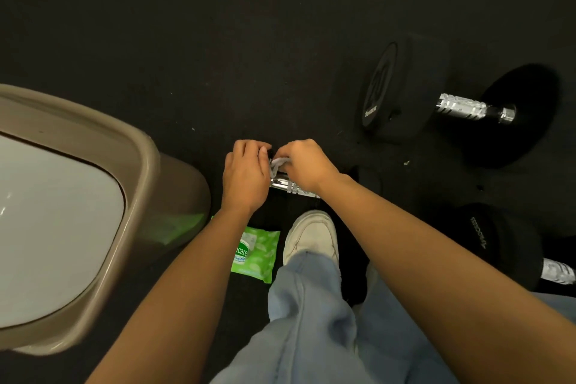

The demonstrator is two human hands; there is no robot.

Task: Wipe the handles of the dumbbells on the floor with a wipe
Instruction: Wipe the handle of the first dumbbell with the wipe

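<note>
A black dumbbell lies on the dark floor right in front of me; only its chrome handle (291, 186) shows between my hands. My right hand (307, 167) pinches a crumpled white wipe (278, 163) just above the handle's left end. My left hand (246, 176) rests curled over the dumbbell's left head, hiding it; its fingertips are beside the wipe and I cannot tell whether they hold it. A second dumbbell (461, 107) with a bright knurled handle lies further right. A third dumbbell (505, 246) sits at the lower right, partly cut off.
A tan bin (137, 196) with a white swing lid stands at the left. A green pack of wipes (257, 254) lies on the floor below my left wrist. My white shoe (311, 235) and jeans fill the bottom centre.
</note>
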